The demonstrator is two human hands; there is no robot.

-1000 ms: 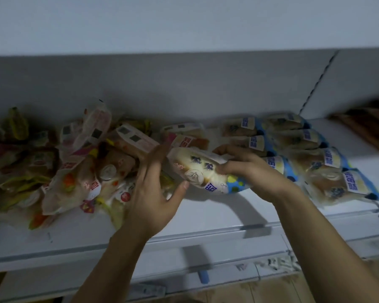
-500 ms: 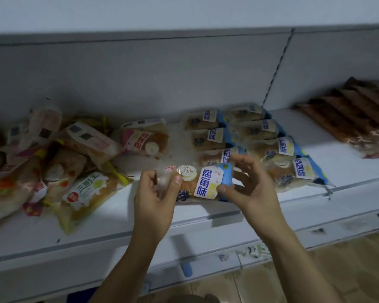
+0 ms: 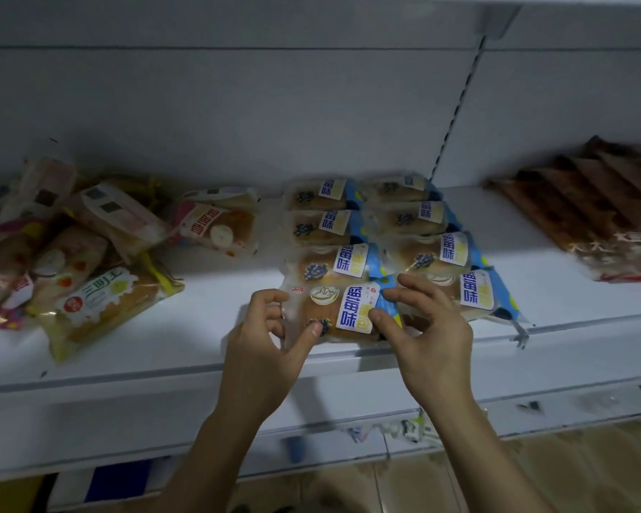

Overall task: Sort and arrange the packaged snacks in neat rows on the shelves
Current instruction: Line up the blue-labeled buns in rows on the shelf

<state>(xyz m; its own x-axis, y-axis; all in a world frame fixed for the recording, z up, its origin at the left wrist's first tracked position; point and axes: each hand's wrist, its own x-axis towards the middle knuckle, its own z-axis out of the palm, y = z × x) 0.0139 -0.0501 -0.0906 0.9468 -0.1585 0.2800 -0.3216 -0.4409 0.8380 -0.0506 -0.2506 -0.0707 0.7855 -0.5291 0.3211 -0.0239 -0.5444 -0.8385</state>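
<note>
Plastic blueberry bread pack [image 3: 335, 312], pinched by left hand [image 3: 265, 336] and right hand [image 3: 428, 327], may slide off the near shelf edge [image 3: 126, 379].

Blueberry bread packs [image 3: 339, 312]: white label, blue characters "蓝莓味", yellow "面包" below. Sandwich pack [image 3: 104, 301], left pile: green "三明王". Pink pack [image 3: 219, 227]: red characters, illegible.
</note>
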